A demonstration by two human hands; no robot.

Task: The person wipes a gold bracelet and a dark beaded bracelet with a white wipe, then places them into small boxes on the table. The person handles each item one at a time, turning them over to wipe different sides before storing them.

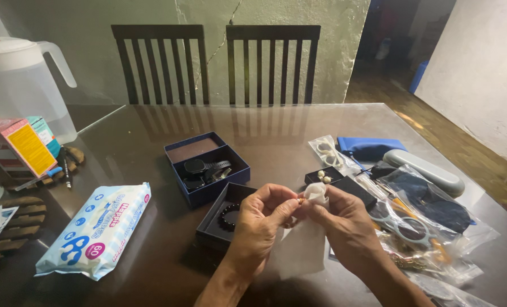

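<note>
**Both hands pinched on a tiny piece, wipe wrapped round it**

Dark glass tabletop (299,128) filled the view, with two slatted chairs (216,62) pushed in at the far side against a cracked pale wall. Right at the near edge, a small gold-coloured piece (301,200) sat between the two hands, too small to tell what it was. The left hand (260,224) had thumb and forefinger closed together on it. The right hand (347,224) was clamped on a white wipe (305,241), the cloth bunched at the fingertips against the piece and hanging down toward the table.

Just behind the left hand lay a black open box (209,223) holding a dark beaded bracelet (228,217). Beyond that stood a blue open box (207,165) with a watch (199,167) inside. Behind the right hand, a small black tray (324,177) carried pale round earrings. Off to the right was a heap of clear plastic bags (429,227), a blue pouch (370,148) and a grey oblong case (424,171). Well to the left lay a pack of wet wipes (97,230), and farther back a white jug (20,85) and a pink-and-yellow carton (17,146).
</note>
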